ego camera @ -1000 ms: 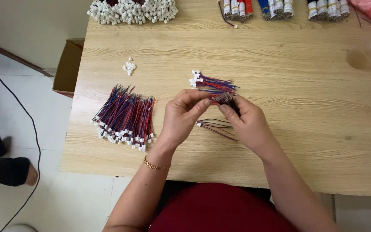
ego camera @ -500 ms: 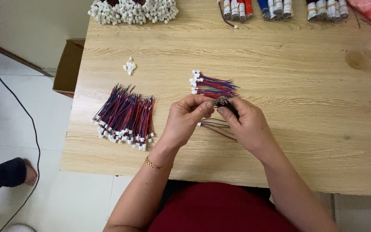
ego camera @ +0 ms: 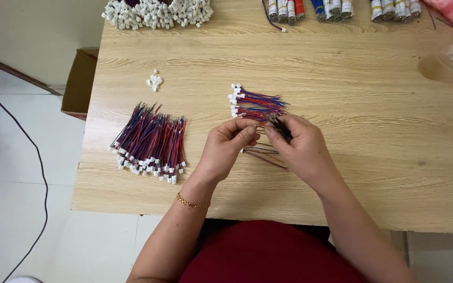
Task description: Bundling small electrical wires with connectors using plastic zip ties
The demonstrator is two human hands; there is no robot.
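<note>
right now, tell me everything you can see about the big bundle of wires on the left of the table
The big bundle of wires is a loose heap of short, thin red, blue and dark leads, each ending in a small white plastic connector. It lies flat on the wooden table, slightly fanned, with the connectors lined along its lower edge, toward the person. It sits to the left of the left hand. Only the table touches it.

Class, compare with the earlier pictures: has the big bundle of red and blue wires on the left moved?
No. The big bundle lies in the same spot by the table's left edge.

1 head-worn view looks straight down, fairly near, at the wooden table (ego camera: pixel 342 173)
</note>
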